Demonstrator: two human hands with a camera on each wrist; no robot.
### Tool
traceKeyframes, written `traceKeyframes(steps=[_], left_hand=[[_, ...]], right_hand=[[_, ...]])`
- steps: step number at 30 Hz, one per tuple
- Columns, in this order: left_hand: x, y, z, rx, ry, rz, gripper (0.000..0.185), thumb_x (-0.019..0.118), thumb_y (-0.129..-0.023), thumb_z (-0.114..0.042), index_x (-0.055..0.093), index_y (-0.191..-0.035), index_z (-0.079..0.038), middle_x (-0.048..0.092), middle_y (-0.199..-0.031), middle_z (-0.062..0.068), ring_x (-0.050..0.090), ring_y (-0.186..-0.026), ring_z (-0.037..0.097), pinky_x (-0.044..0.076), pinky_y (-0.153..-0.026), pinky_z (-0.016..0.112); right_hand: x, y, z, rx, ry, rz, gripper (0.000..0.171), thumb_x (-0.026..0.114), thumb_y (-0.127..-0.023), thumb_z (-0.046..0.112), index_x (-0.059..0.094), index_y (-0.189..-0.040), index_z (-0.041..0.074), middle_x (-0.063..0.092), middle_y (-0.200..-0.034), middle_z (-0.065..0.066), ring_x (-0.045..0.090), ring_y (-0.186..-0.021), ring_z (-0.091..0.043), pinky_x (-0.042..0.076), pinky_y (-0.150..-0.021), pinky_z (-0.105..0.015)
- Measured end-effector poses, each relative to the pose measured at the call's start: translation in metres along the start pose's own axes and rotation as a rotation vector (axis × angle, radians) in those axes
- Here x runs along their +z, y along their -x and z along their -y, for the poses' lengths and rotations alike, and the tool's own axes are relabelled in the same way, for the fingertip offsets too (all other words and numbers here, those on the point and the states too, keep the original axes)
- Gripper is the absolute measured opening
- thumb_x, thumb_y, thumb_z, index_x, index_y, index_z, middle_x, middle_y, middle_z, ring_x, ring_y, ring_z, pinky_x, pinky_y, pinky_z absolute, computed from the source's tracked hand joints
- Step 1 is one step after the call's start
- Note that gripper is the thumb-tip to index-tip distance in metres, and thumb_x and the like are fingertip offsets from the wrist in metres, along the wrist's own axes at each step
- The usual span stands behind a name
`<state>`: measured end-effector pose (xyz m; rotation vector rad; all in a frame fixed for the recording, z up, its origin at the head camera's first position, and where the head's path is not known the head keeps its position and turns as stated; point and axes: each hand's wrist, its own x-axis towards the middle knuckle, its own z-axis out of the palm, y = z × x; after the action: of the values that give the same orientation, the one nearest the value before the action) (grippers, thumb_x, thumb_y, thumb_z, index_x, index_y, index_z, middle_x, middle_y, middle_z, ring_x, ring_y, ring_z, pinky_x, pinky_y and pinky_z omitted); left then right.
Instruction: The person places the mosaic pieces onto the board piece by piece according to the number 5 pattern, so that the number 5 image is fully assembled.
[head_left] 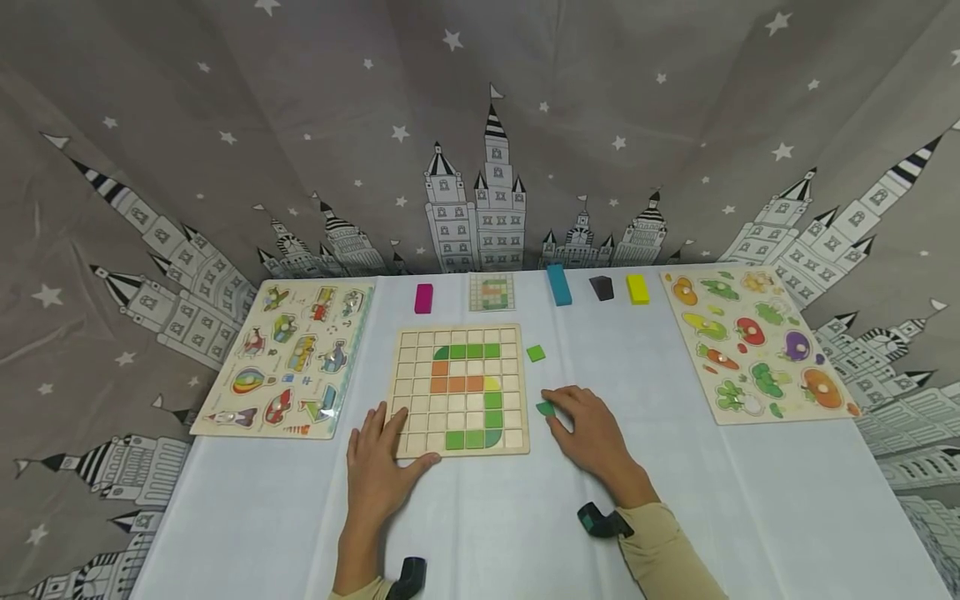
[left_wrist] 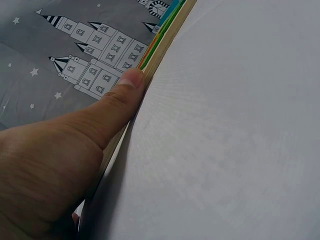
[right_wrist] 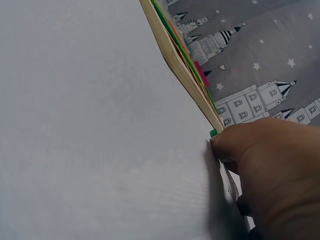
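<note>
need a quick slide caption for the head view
Left hand rests flat on the grid board while the right hand pinches a green tile beside it.

A grid board (head_left: 461,390) lies in the middle of the table (head_left: 675,500), and everything else sits around it. Left of the board lies a vehicle puzzle (head_left: 288,357); well to its right lies a vegetable puzzle (head_left: 757,342). Behind the board, near the table's far edge, a small pattern card (head_left: 492,292) lies flat, with one block (head_left: 423,298) to the card's left and three blocks (head_left: 597,287) in a row to its right. Just right of the board lie two loose tiles: one (head_left: 536,353) beside its far corner, the other (head_left: 545,408) nearer, under the right hand's (head_left: 592,433) fingertips. The left hand (head_left: 382,462) rests flat on the board's near left corner. A curtain (head_left: 480,125) hangs behind the table.
</note>
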<state>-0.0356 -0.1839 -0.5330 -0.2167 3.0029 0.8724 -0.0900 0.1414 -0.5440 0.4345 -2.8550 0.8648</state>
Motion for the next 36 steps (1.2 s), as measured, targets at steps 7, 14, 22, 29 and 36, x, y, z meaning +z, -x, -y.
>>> traceKeyframes(steps=[7, 14, 22, 29, 36], left_hand=[[-0.001, 0.000, -0.001, -0.002, 0.001, 0.003, 0.096, 0.085, -0.075, -0.053, 0.046, -0.153, -0.013, 0.025, -0.167, 0.021, 0.013, -0.158, 0.041, 0.003, -0.128, 0.061], [-0.002, 0.000, -0.001, 0.003, -0.003, 0.005, 0.096, 0.085, -0.075, -0.054, 0.046, -0.153, -0.012, 0.024, -0.167, 0.021, 0.013, -0.158, 0.041, 0.003, -0.128, 0.062], [-0.004, 0.003, 0.000, 0.062, -0.038, 0.040, 0.093, 0.079, -0.082, -0.052, 0.041, -0.156, -0.009, 0.020, -0.168, 0.025, 0.011, -0.157, 0.045, 0.004, -0.126, 0.065], [-0.006, 0.005, 0.002, 0.113, -0.052, 0.027, 0.087, 0.076, -0.087, -0.046, 0.040, -0.156, -0.006, 0.020, -0.167, 0.028, 0.014, -0.156, 0.047, 0.007, -0.124, 0.067], [-0.007, 0.006, 0.004, 0.136, -0.025, 0.028, 0.084, 0.076, -0.089, -0.042, 0.040, -0.155, -0.004, 0.021, -0.166, 0.029, 0.015, -0.155, 0.048, 0.007, -0.123, 0.068]], right_hand=[[-0.001, 0.000, 0.002, -0.023, 0.018, -0.011, 0.033, 0.077, -0.090, 0.018, 0.074, -0.122, 0.014, 0.070, -0.107, -0.002, 0.067, -0.094, -0.021, 0.057, -0.080, -0.038], [0.001, -0.003, 0.014, -0.062, 0.002, 0.002, 0.032, 0.078, -0.089, 0.019, 0.074, -0.120, 0.013, 0.066, -0.105, -0.001, 0.067, -0.093, -0.016, 0.058, -0.080, -0.035], [0.011, -0.013, 0.065, -0.266, -0.036, 0.067, 0.027, 0.077, -0.091, 0.022, 0.074, -0.117, 0.016, 0.065, -0.105, 0.002, 0.063, -0.090, -0.009, 0.056, -0.077, -0.027], [0.037, -0.023, 0.113, -0.470, 0.039, 0.096, 0.024, 0.074, -0.094, 0.028, 0.074, -0.116, 0.019, 0.065, -0.103, 0.004, 0.063, -0.088, -0.008, 0.054, -0.077, -0.023], [0.058, -0.027, 0.129, -0.473, 0.137, 0.138, 0.018, 0.071, -0.096, 0.033, 0.075, -0.110, 0.023, 0.065, -0.101, 0.007, 0.061, -0.086, -0.008, 0.043, -0.068, -0.019]])
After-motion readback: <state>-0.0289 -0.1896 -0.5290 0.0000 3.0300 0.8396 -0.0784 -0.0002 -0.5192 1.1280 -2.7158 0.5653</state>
